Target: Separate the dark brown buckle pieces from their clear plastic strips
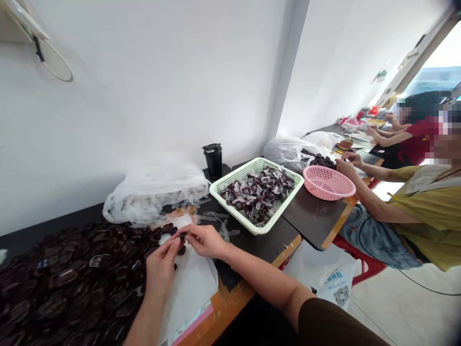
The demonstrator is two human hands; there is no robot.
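Observation:
My left hand (163, 263) and my right hand (204, 240) meet over a white sheet of paper (190, 283), fingertips pinched together. Between them is a small dark brown plastic piece (183, 236), gripped from both sides; its exact kind is too small to make out. A few similar dark pieces lie on the paper just under my fingers. Left of my left hand spreads a large heap of glossy dark brown pieces (75, 283). Clear plastic strips (216, 216) lie on the black table behind my right hand.
A pale green basket (264, 229) holds dark pieces with clear strips. Behind are a black lidded cup (213, 161) and a white plastic bag (154, 190). To the right stands a pink basket (328, 182), near a co-worker in a yellow-green top (418, 211). Another person sits farther back.

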